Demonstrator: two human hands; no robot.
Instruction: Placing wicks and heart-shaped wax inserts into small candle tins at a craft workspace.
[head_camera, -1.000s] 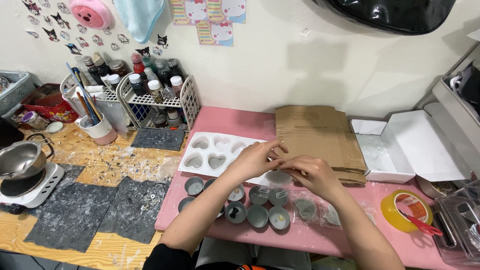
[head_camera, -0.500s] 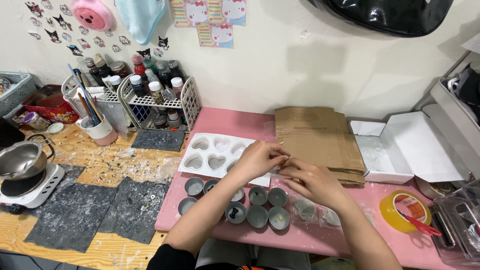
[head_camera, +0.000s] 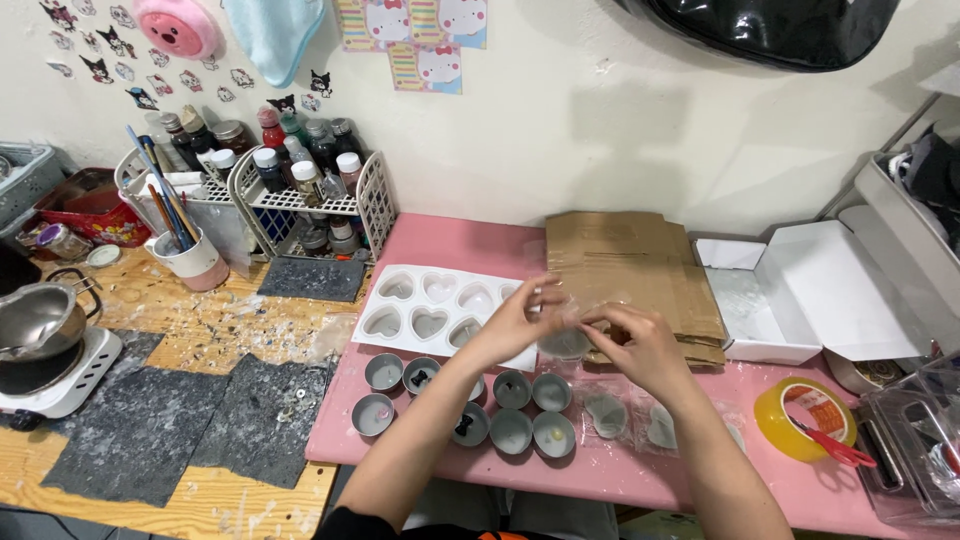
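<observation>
My left hand (head_camera: 515, 318) and my right hand (head_camera: 640, 348) meet above the pink table (head_camera: 450, 245). Together they pinch a small clear plastic bag (head_camera: 566, 338) with a grey round piece inside. Just below and to the left lie several small round metal tins (head_camera: 512, 390), some holding grey wax. A white mould with heart-shaped hollows (head_camera: 428, 308) lies under my left wrist. Two more clear bags with grey pieces (head_camera: 606, 414) rest on the table below my right hand.
Flattened brown cardboard (head_camera: 630, 262) lies behind my hands, with an open white box (head_camera: 805, 290) to its right. A yellow tape roll (head_camera: 795, 420) and a clear bin (head_camera: 915, 440) sit at the right. A bottle rack (head_camera: 300, 195), brush cup (head_camera: 192, 262) and pot on a hotplate (head_camera: 35, 335) stand left.
My hands have stayed over the same spot. The fingers have shifted a little on the clear bag, which now hangs slightly more to the right.
</observation>
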